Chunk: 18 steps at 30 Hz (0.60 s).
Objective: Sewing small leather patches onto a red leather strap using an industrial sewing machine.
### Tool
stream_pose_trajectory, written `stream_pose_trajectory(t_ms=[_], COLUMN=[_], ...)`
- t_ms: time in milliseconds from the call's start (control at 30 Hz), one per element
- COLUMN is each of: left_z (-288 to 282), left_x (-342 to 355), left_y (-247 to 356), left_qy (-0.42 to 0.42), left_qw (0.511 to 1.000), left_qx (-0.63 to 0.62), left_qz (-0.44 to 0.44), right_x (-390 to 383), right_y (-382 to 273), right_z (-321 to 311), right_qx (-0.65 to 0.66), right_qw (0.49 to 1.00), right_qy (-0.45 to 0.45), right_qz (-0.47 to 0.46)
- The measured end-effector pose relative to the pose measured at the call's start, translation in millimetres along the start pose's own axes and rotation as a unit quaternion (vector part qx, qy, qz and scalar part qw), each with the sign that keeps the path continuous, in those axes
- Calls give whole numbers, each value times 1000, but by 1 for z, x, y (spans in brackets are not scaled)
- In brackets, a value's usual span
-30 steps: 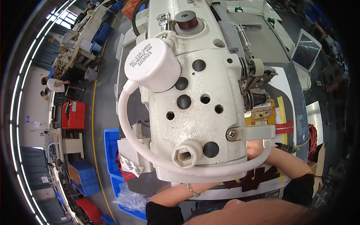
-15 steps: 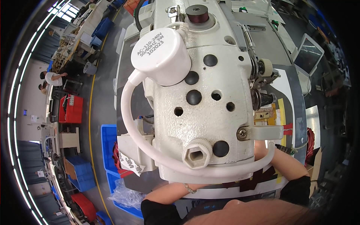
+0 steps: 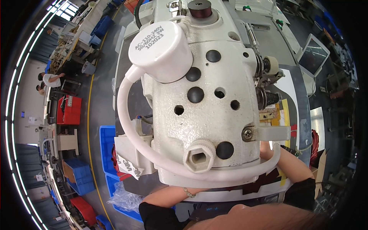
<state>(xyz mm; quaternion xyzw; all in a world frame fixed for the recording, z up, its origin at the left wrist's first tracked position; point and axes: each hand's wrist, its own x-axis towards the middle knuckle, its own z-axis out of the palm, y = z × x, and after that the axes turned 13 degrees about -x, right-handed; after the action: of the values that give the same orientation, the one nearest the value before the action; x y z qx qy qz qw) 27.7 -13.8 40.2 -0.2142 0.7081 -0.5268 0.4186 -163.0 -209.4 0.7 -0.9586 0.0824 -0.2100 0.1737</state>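
A large cream sewing machine head (image 3: 207, 119) fills the middle, carrying a white cylindrical unit with a cable (image 3: 157, 50) and a dark maroon thread spool (image 3: 199, 9). My right hand (image 3: 267, 150) reaches in at the machine's right side, under the metal bracket; its fingers are hidden. My left hand (image 3: 197, 190) goes under the machine's front edge, wrist with a bead bracelet showing, fingers out of sight. Dark maroon pieces (image 3: 253, 187) lie on the work surface between my forearms. What either hand holds cannot be seen.
Blue crates (image 3: 107, 134) with plastic wrap (image 3: 122, 199) stand at the machine's left. Across the yellow-lined aisle are red crates (image 3: 69, 109), workbenches and co-workers (image 3: 51, 79). A monitor (image 3: 312, 57) and a cardboard box (image 3: 321, 165) are at the right.
The machine sits somewhat higher in the picture than a second ago, as the view has shifted. My forearms stay in much the same position under the machine head.
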Motion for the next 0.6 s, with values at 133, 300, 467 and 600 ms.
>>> stream_pose_trajectory(t_ms=[133,300,467,600], left_z=[-4,-8,-8,-9], left_x=[4,5,5,5], left_y=[5,1,-4,-1], left_qy=[5,-25,35,24], left_qw=[937,855,555,651], left_qx=[-318,-499,-809,-734], left_qz=[-142,-137,-189,-192], right_x=[1,3,1,3], right_y=[1,0,1,-2], right_z=[3,1,1,-13], right_qx=[55,58,51,4], right_qw=[998,998,998,1000], right_qy=[-6,-7,-20,-29], right_qz=[24,19,15,8])
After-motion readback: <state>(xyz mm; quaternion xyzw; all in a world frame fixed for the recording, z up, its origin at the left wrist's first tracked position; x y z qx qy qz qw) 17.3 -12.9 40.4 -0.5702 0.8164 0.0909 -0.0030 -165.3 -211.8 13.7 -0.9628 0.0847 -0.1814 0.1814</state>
